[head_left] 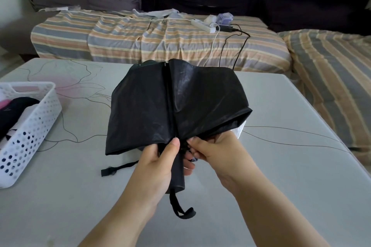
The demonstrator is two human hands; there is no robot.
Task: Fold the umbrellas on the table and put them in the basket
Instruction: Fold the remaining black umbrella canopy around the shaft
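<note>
The umbrella [176, 104] hung above the table [281, 166], its black canopy loose and unrolled; the left hand [160, 163] gripped the handle, and the right hand [212, 149] pinched fabric near the handle, though its fingertips were partly hidden. The slack canopy could slip or bunch unevenly if either grip eased, and the closing strap [118, 168] trailing left of the umbrella might snag. The basket [34, 118], already holding dark things, stood left of the umbrella, a striped sofa [160, 40] beyond.
</note>
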